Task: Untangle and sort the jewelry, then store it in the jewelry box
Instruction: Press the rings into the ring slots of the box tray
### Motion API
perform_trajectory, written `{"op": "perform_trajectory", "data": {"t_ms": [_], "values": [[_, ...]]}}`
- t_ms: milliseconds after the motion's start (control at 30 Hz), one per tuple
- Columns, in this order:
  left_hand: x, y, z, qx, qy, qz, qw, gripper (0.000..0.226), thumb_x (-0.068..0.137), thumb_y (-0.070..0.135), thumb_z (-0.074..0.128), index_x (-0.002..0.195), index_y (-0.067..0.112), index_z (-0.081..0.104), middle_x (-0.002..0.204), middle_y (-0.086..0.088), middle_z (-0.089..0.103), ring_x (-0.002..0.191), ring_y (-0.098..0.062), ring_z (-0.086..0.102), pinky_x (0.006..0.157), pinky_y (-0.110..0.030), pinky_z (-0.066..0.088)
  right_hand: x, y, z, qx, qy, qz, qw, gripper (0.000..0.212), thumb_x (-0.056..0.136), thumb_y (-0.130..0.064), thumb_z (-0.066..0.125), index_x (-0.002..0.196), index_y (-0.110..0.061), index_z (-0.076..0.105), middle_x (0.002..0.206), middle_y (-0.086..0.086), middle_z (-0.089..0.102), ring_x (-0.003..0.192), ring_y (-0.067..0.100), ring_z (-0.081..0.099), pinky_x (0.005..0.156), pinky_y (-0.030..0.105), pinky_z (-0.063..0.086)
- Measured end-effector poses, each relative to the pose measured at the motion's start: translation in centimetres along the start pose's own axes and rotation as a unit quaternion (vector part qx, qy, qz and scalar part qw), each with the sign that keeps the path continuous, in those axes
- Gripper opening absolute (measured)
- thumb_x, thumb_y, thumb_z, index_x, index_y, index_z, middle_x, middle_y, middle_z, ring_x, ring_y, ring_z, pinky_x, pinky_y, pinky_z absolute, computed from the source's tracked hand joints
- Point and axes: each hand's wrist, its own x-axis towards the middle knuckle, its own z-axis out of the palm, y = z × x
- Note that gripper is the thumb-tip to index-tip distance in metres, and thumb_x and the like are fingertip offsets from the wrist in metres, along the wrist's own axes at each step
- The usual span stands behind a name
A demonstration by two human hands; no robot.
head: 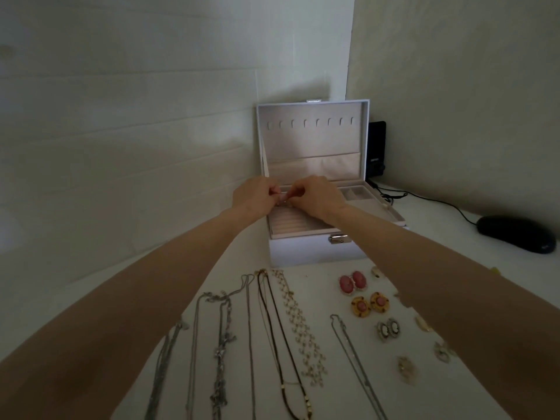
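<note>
Left hand (254, 196) and right hand (318, 199) are hovering over the open jewelry box (312, 253), fingers (298, 192) pinching a small blurred piece (283, 199) between them

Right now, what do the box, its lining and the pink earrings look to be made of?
Box: white, smooth, faintly sheened shell, likely faux leather, with a shiny metal clasp. Lining: matte, pale pink, soft-looking, probably velvet or suede-like fabric. Pink earrings: glossy pink ovals, stone or plastic, in pale metal-looking rims.
</note>
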Motion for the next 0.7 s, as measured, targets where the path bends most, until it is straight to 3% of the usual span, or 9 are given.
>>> {"op": "perform_trajectory", "data": {"t_ms": [167,367,533,633,700], "values": [[-0.1,0.2,-0.1,0.011,0.003,0.007,1.000,0.014,0.090,0.024,0.060,0.095,0.015,0.070,0.105,-0.006,0.067,0.100,-0.024,0.059,0.079,-0.031,0.044,-0.1,0.1,0.0,-0.009,0.000,-0.004,1.000,0.022,0.086,-0.031,0.064,0.102,-0.019,0.072,0.106,0.003,0.069,0.100,0.021,0.061,0.087,0.034,0.048],[-0.3,0.3,0.5,0.120,0.003,0.054,0.991,0.017,0.092,0.020,0.053,0.100,0.015,0.066,0.107,-0.008,0.065,0.103,-0.029,0.059,0.078,-0.033,0.044,0.3,-0.1,1.1,-0.095,0.001,-0.020,0.995,0.024,0.088,-0.032,0.058,0.099,-0.017,0.073,0.097,0.007,0.070,0.093,0.027,0.063,0.076,0.032,0.047],[-0.9,0.7,0.5,0.244,-0.001,0.139,0.960,0.025,0.095,0.021,0.044,0.103,0.012,0.066,0.106,-0.010,0.064,0.098,-0.029,0.059,0.065,-0.030,0.036,0.4,0.0,1.6,-0.140,-0.015,-0.032,0.990,0.026,0.086,-0.028,0.054,0.093,-0.012,0.072,0.093,0.011,0.066,0.087,0.031,0.063,0.066,0.029,0.041],[-1.8,1.4,-0.2,0.268,0.010,0.148,0.952,0.029,0.096,0.025,0.042,0.108,0.011,0.065,0.114,-0.010,0.057,0.104,-0.027,0.054,0.066,-0.030,0.032,-0.1,-0.2,1.2,-0.153,-0.039,-0.044,0.986,0.029,0.089,-0.030,0.049,0.101,-0.017,0.073,0.094,0.008,0.066,0.089,0.027,0.063,0.068,0.030,0.043],[-3.2,1.5,-0.5,0.230,0.065,0.163,0.957,0.027,0.095,0.028,0.048,0.111,0.011,0.062,0.114,-0.008,0.054,0.101,-0.025,0.053,0.066,-0.028,0.030,-1.3,-0.2,0.5,-0.149,-0.011,-0.063,0.987,0.030,0.092,-0.027,0.049,0.113,-0.020,0.069,0.101,0.008,0.064,0.095,0.026,0.061,0.076,0.034,0.045]]}}
